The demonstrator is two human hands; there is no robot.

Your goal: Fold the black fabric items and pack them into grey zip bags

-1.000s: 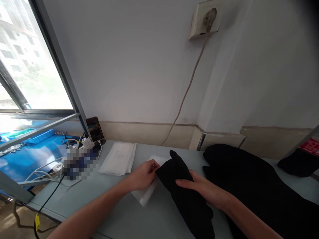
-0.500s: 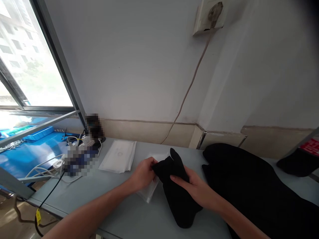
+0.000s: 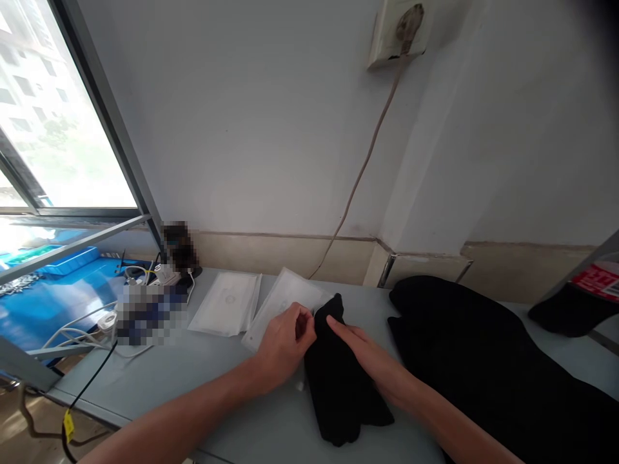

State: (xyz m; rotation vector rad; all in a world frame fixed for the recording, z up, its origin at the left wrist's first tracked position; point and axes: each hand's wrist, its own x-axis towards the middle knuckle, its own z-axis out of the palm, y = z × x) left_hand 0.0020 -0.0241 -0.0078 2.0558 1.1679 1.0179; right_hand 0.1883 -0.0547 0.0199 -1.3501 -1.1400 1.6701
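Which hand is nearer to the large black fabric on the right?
Right: the right hand is beside the left edge of the large black fabric; the left hand is farther left, at the smaller black piece.

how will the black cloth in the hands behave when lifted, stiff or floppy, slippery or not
The black cloth will probably be floppy: its lower edge looks soft and uneven. It seems unlikely to slip easily from the right hand, given its dull, fabric-like surface. Its flattish shape suggests it won't roll.

Workshop-like room, grey worktable (image 3: pixel 261 419), translucent packets (image 3: pixel 226 303), heaped black fabric (image 3: pixel 474 354)
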